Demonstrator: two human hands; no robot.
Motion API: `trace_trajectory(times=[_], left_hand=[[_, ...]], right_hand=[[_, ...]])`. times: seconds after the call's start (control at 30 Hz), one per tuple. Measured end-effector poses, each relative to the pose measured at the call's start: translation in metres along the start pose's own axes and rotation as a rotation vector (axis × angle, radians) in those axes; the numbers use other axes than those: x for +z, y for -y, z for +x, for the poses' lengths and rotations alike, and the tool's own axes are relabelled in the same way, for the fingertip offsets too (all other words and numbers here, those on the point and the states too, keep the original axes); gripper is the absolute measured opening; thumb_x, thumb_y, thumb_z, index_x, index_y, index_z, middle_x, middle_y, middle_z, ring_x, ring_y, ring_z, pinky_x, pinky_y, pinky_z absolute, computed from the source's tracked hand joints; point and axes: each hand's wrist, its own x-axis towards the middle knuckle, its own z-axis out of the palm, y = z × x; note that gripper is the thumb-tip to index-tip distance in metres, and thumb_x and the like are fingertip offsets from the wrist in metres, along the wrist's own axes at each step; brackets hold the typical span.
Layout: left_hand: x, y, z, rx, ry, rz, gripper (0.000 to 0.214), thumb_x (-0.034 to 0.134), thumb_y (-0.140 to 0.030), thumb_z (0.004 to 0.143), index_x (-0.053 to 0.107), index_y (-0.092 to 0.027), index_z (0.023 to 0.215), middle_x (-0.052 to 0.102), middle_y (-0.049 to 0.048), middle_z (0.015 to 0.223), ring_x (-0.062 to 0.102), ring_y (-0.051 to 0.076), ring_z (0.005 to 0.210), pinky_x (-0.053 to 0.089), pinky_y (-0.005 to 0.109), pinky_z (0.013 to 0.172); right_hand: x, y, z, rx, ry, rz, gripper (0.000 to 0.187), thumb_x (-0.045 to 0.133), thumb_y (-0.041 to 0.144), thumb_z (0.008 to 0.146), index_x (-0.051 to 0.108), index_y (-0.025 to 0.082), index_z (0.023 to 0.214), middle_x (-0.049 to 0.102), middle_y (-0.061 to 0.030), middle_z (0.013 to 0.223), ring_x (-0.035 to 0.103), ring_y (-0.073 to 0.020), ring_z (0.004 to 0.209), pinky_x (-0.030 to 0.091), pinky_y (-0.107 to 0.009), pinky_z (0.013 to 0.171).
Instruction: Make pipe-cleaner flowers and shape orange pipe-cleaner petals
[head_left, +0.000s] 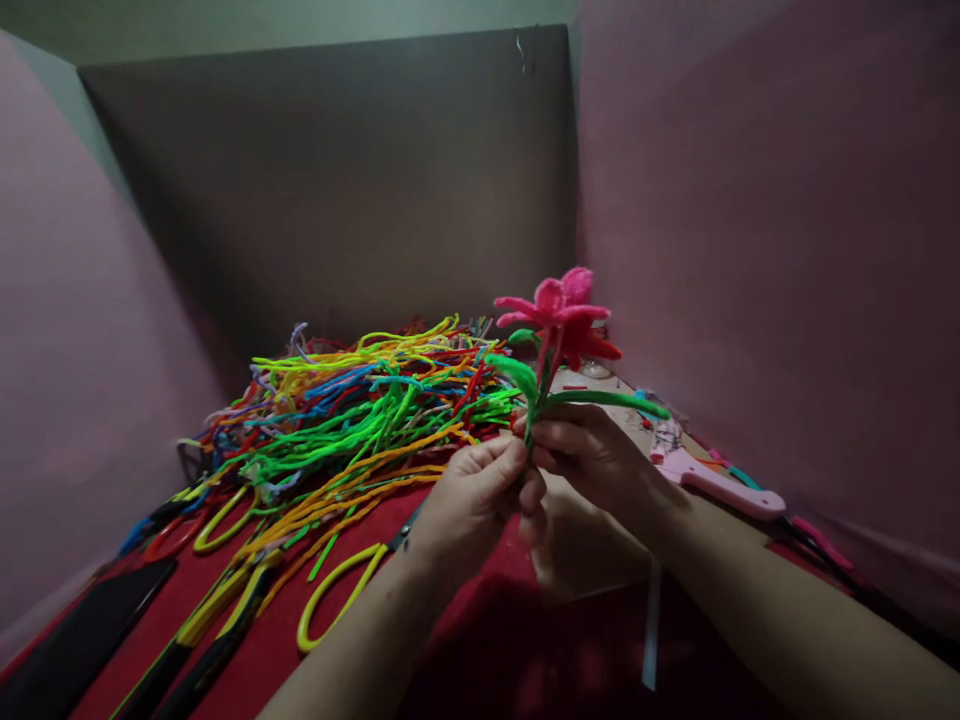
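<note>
A pipe-cleaner flower (553,300) with pink and red petals stands upright between my hands. Green fuzzy leaves branch from its stem, and a long green pipe cleaner (611,399) sticks out to the right. My left hand (487,480) is closed around the bottom of the stem, thumb on top. Just above it, my right hand (581,450) pinches the stem where the green pieces meet. The fingertips of both hands partly hide the lower stem.
A large heap of coloured pipe cleaners (352,420) lies at centre left. Yellow-handled scissors (337,600), pliers (217,620) and a black flat object (86,640) rest on the red cloth (480,650). To the right is a pink glue gun (720,483). Walls rise on three sides.
</note>
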Motion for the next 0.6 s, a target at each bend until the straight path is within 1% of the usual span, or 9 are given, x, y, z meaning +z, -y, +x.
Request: trace_trajectory(times=[0.03,0.1,0.13,0.17,0.23,0.3,0.37,0.5,0.6], left_hand=[[-0.0003,0.0001,0.0005,0.076,-0.119,0.199,0.023,0.052,-0.031,0.081,0.055,-0.015,0.065,0.047,-0.0031,0.05,0.047,0.008,0.041,0.04,0.02,0.045],[-0.0011,0.0019,0.0013,0.235,-0.344,0.553,0.018,0.056,-0.026,0.078,0.056,-0.016,0.064,0.051,-0.0021,0.053,0.049,0.008,0.048,0.039,0.019,0.051],[-0.0015,0.0033,0.0016,0.286,-0.411,0.657,0.015,0.056,-0.024,0.078,0.057,-0.016,0.065,0.049,-0.003,0.052,0.047,0.007,0.048,0.038,0.019,0.052],[-0.0019,0.0045,0.002,0.298,-0.434,0.697,0.013,0.055,-0.023,0.078,0.057,-0.017,0.066,0.048,-0.0038,0.051,0.046,0.007,0.045,0.037,0.019,0.05],[-0.0026,0.0056,0.0028,0.22,-0.396,0.606,0.016,0.052,-0.025,0.08,0.055,-0.017,0.067,0.047,-0.0047,0.049,0.045,0.006,0.04,0.035,0.019,0.045],[-0.0033,0.0042,0.0037,0.106,-0.328,0.38,0.018,0.051,-0.027,0.08,0.053,-0.016,0.067,0.048,-0.0052,0.049,0.045,0.006,0.035,0.033,0.018,0.039],[-0.0041,0.0014,0.0047,0.035,-0.274,0.155,0.019,0.054,-0.028,0.079,0.051,-0.015,0.066,0.048,-0.0058,0.049,0.042,0.004,0.032,0.03,0.017,0.037],[-0.0052,-0.0015,0.0059,-0.02,-0.192,-0.125,0.017,0.058,-0.027,0.077,0.054,-0.012,0.069,0.043,-0.0079,0.045,0.033,0.001,0.028,0.034,0.017,0.037],[-0.0056,-0.0002,0.0059,-0.035,-0.129,-0.25,0.015,0.056,-0.024,0.079,0.055,-0.011,0.07,0.039,-0.0088,0.043,0.027,0.0,0.027,0.033,0.017,0.036]], right_hand=[[-0.0006,-0.0012,0.0009,-0.017,-0.03,-0.023,0.011,0.063,0.024,0.07,0.058,0.016,0.065,0.041,0.0049,0.055,0.028,-0.0058,0.047,0.022,-0.023,0.044],[-0.0018,-0.0036,0.0026,-0.035,-0.085,-0.078,0.013,0.062,0.025,0.071,0.055,0.017,0.064,0.036,0.0058,0.054,0.024,-0.006,0.046,0.019,-0.023,0.043],[-0.0021,-0.0046,0.0032,-0.032,-0.095,-0.11,0.013,0.062,0.026,0.071,0.055,0.017,0.064,0.036,0.006,0.054,0.023,-0.0061,0.046,0.019,-0.023,0.043],[-0.0022,-0.0053,0.0036,-0.028,-0.096,-0.14,0.014,0.062,0.026,0.072,0.055,0.017,0.065,0.035,0.006,0.053,0.023,-0.0061,0.046,0.019,-0.023,0.043],[-0.0016,-0.005,0.0035,-0.008,-0.078,-0.191,0.015,0.062,0.028,0.072,0.056,0.016,0.065,0.035,0.0059,0.052,0.025,-0.006,0.046,0.019,-0.023,0.043],[-0.0007,-0.0028,0.0029,0.019,-0.047,-0.217,0.014,0.064,0.028,0.07,0.059,0.015,0.066,0.04,0.005,0.054,0.028,-0.0057,0.047,0.02,-0.023,0.044],[-0.0012,0.0005,0.0025,0.04,-0.033,-0.212,0.013,0.067,0.026,0.066,0.062,0.015,0.07,0.047,0.0034,0.058,0.033,-0.0056,0.049,0.022,-0.022,0.045],[-0.0064,0.0043,0.0039,0.084,0.034,-0.19,0.009,0.065,0.023,0.067,0.065,0.014,0.069,0.054,0.0003,0.063,0.038,-0.0061,0.05,0.026,-0.021,0.044],[-0.0086,0.0023,0.0053,0.101,0.085,-0.062,0.01,0.06,0.022,0.071,0.067,0.015,0.072,0.058,-0.0019,0.067,0.047,-0.0095,0.058,0.034,-0.021,0.048]])
